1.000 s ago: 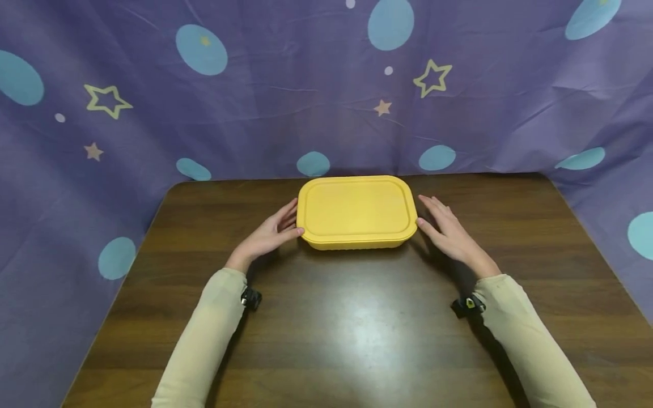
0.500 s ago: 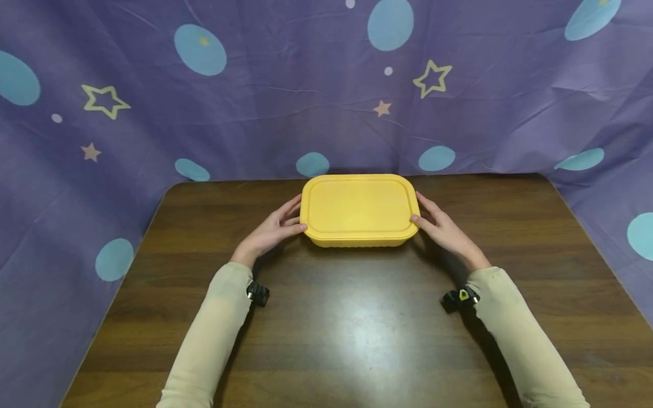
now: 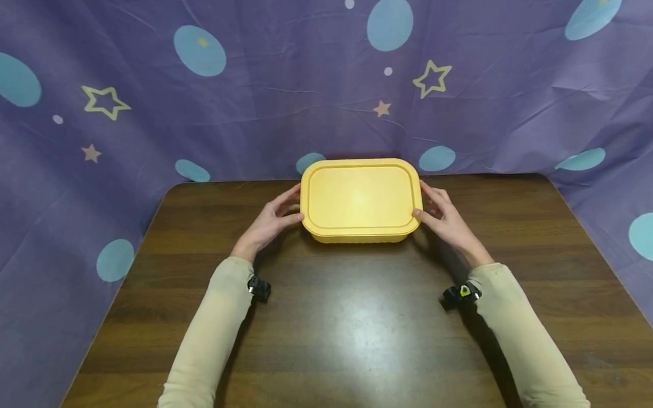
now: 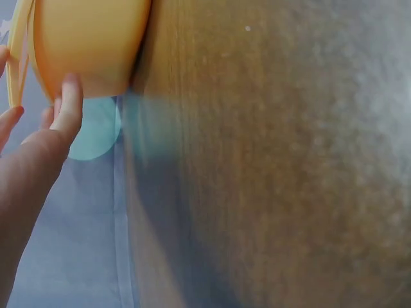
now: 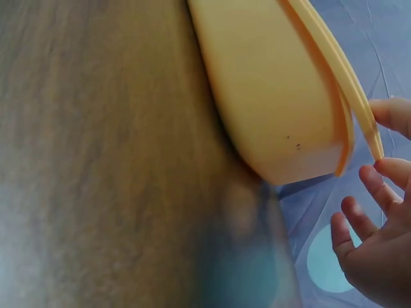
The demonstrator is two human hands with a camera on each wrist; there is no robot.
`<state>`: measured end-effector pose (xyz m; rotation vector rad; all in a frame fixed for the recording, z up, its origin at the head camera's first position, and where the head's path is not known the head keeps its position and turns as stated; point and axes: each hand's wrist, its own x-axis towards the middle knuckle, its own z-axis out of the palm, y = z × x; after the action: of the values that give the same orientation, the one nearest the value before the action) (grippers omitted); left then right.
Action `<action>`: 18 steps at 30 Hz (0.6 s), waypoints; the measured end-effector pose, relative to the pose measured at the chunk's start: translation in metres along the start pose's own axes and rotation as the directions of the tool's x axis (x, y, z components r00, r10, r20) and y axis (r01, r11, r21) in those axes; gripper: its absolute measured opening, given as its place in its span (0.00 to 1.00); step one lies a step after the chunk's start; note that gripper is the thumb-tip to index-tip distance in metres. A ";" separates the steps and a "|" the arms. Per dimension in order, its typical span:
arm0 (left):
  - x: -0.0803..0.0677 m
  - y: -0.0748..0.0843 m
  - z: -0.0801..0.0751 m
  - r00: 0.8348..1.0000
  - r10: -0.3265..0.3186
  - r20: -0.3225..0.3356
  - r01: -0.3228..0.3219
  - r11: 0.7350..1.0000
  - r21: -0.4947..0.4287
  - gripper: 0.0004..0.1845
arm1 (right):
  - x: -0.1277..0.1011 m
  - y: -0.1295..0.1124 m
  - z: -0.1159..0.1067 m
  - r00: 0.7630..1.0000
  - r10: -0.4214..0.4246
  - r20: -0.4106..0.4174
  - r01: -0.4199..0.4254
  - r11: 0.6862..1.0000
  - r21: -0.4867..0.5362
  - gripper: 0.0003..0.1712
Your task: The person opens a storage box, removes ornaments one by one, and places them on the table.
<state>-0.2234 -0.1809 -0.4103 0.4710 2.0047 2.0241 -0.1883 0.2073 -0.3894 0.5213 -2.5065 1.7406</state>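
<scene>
A yellow lidded box (image 3: 359, 239) sits near the far edge of the wooden table. Its flat yellow lid (image 3: 361, 195) is raised at the far side and slopes down toward the front. My left hand (image 3: 266, 228) holds the lid's left edge between thumb and forefinger; another finger (image 4: 72, 93) lies near the box wall in the left wrist view. On the opposite edge, my right hand (image 3: 453, 228) pinches the lid, its lower fingers loosely bent. A narrow gap parts the lid rim (image 5: 347, 80) from the box in the right wrist view. The box's inside is hidden.
The brown wooden table (image 3: 357, 328) spreads out in front of the box. A purple curtain (image 3: 285, 85) with stars and blue ovals hangs close behind it and along both sides. Black wrist cameras are strapped at both sleeve cuffs.
Both hands closed in on the lid's ends, the right one coming onto its edge. The lid's far side has then tilted up while the box stayed near the far edge.
</scene>
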 end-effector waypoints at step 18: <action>-0.007 0.018 -0.003 0.999 0.028 -0.019 -0.028 1.000 0.013 0.44 | 0.002 -0.007 0.004 0.995 -0.079 -0.055 0.079 0.997 -0.003 0.41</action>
<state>-0.2169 -0.1869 -0.3925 0.4866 2.0340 2.0414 -0.1872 0.2009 -0.3843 0.5568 -2.4148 1.7019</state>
